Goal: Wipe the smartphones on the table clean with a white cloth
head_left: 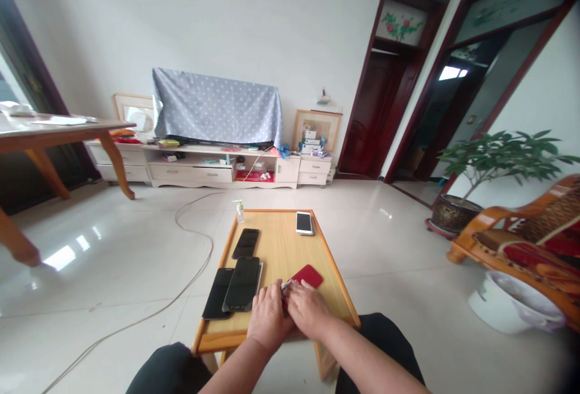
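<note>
red slab [309, 275]: flat, rounded corners, near the desk's [281, 237] right edge
white wad [287, 286]: crumpled, mostly hidden

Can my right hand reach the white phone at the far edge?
Likely yes: only the flat red object and bare tabletop seem to lie between the right hand and white phone.

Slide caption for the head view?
Left hand and right hand meet over a small wooden table, near a flat red item and dark phones.
</note>
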A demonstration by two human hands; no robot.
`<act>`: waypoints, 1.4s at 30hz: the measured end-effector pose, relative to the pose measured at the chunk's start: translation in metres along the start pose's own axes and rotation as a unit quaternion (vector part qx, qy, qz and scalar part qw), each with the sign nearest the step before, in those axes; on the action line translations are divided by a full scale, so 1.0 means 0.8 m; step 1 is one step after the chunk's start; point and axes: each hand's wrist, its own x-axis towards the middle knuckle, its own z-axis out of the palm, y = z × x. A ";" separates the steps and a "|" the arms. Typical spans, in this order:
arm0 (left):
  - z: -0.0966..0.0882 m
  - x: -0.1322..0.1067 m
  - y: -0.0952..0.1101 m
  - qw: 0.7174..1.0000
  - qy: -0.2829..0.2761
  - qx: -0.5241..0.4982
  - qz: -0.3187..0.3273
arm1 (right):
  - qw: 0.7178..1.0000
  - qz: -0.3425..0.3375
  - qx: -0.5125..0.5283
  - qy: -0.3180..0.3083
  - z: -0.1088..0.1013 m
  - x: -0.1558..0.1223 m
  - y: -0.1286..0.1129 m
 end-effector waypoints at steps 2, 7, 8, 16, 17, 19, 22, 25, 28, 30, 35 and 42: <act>0.001 0.000 0.000 1.000 0.000 0.005 -0.001 | 0.997 0.077 -0.024 0.010 -0.014 0.009 0.015; 0.004 -0.001 -0.001 1.000 0.000 0.007 0.002 | 0.989 0.138 -0.040 0.022 -0.026 0.026 0.028; 0.005 -0.001 -0.002 1.000 0.000 0.007 0.001 | 0.993 0.112 -0.033 0.016 -0.020 0.025 0.019; 0.004 0.002 -0.005 0.999 -0.030 -0.015 -0.005 | 0.996 -0.001 0.076 -0.041 0.000 -0.017 -0.038; 0.003 0.002 -0.004 0.999 -0.032 -0.016 -0.010 | 0.995 -0.005 0.083 -0.049 -0.004 -0.022 -0.033; 0.002 0.003 -0.002 0.999 -0.030 -0.016 -0.017 | 0.995 0.004 0.078 -0.056 -0.014 -0.029 -0.017; 0.001 0.003 0.001 1.000 -0.022 -0.007 -0.017 | 0.996 0.066 0.037 -0.038 -0.026 -0.032 0.015; 0.001 0.002 0.003 1.000 -0.016 0.002 -0.015 | 0.988 0.156 -0.012 0.009 -0.030 -0.031 0.033; 0.001 0.001 0.003 1.000 -0.013 0.003 -0.012 | 0.985 0.172 -0.021 0.029 -0.021 -0.038 0.019; 0.001 0.001 0.003 1.000 -0.012 0.002 -0.010 | 0.993 0.117 -0.001 0.019 -0.012 -0.047 0.001; -0.003 0.001 0.005 1.000 -0.017 0.007 -0.009 | 0.995 0.097 0.011 0.020 -0.015 -0.050 -0.002; -0.011 0.000 0.009 0.999 -0.028 0.019 -0.010 | 0.989 0.146 -0.011 0.033 -0.026 -0.047 0.002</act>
